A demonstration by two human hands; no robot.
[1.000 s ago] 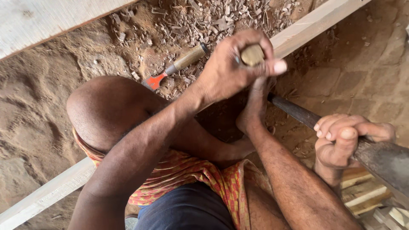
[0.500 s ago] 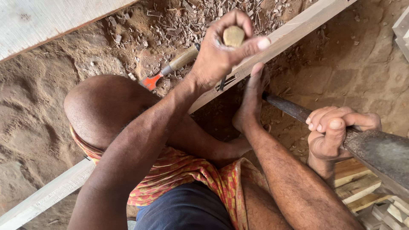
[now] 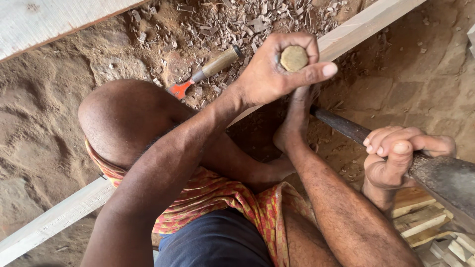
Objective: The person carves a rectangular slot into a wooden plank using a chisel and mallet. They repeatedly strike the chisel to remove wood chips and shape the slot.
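We look down on a person seated on sandy ground, one bare knee (image 3: 123, 118) raised at left, a patterned orange cloth (image 3: 237, 198) across the lap.

Left hand (image 3: 277, 69): fingers curled tight round a wooden tool handle (image 3: 294, 58); only the round butt end of it shows, ringed by the fingers, with the thumb stretched out to the right past it. The handle stands roughly end-on to the camera, so its working end is hidden under the hand. The hand sits directly over the long pale wooden batten (image 3: 356, 29), which runs diagonally from lower left to upper right.

Right hand (image 3: 396, 158): closed in a fist round the dark handle (image 3: 346, 127) of a heavy tool; its broad grey metal head (image 3: 445, 180) lies just right of the fist. This hand is well apart from the left, lower and to the right.

A foot (image 3: 297, 123) rests near the batten, just below the left hand.

On the ground beyond the batten: a chisel with a wooden handle and orange tip (image 3: 205, 74), lying loose among wood chips (image 3: 237, 22). A wide pale plank (image 3: 49, 24) crosses the top left corner. Stacked wood pieces (image 3: 425, 222) sit at lower right.
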